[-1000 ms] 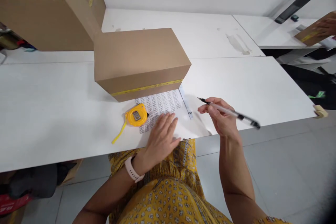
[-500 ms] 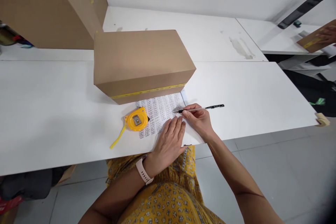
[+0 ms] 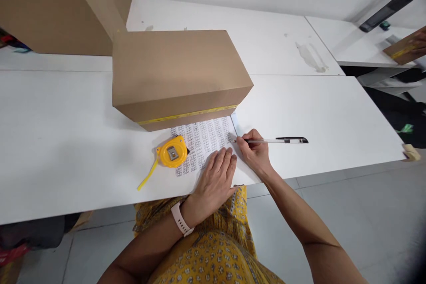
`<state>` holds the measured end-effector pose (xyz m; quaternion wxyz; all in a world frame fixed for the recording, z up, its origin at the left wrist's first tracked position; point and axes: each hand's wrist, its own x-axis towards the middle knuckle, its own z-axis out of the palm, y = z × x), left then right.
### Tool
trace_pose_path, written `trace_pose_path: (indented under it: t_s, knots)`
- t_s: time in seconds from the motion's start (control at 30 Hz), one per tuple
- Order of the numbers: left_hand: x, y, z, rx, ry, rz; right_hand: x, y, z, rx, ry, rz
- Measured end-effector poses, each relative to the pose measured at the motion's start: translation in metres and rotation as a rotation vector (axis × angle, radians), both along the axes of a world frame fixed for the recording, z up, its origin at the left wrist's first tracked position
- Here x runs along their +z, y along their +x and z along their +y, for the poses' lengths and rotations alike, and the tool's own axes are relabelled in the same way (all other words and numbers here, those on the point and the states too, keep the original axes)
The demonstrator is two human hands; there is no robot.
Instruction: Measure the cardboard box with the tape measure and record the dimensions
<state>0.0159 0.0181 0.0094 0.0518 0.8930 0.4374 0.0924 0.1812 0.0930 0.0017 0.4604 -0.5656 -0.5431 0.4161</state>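
Observation:
A sheet of paper (image 3: 209, 135) covered in columns of handwriting lies at the table's front edge. My left hand (image 3: 214, 175) rests flat on its lower part, fingers stretched out. Between the fingers of my right hand (image 3: 255, 153) is a pen (image 3: 276, 140) with a clear barrel and black cap end. Its tip is at the right side of the writing. A yellow tape measure (image 3: 173, 151) sits on the paper's left part, with a short piece of tape out. Just behind, a closed cardboard box (image 3: 181, 69) covers the sheet's far edge.
A larger cardboard box (image 3: 66, 13) stands at the back left, touching the nearer one. At the far right, another person's hand (image 3: 418, 42) is on a small cardboard box (image 3: 403, 49). A long dark object (image 3: 389, 6) leans near the wall. The white table (image 3: 309, 120) ends at the right.
My right hand has shifted slightly right along the paper, and the pen has swung so it points further right. The left hand stays flat in place. The view has moved a little.

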Motion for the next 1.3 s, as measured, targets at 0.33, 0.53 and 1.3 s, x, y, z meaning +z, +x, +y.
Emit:
trace_pose_path:
  t_s: [0.33,0.53,1.3]
  knots:
    - [-0.0019,-0.0005,-0.0017,-0.003,0.005,0.013,0.0013,-0.0006,0.0009,0.087,0.041,-0.147]
    - [-0.0011,-0.0006,-0.0019,-0.002,0.011,0.019,-0.0001,0.0008,0.0010,0.114,0.052,-0.163]
    - [0.0001,-0.0004,-0.0006,0.011,0.088,0.047,0.0007,0.0012,0.0006,0.108,0.054,-0.150]
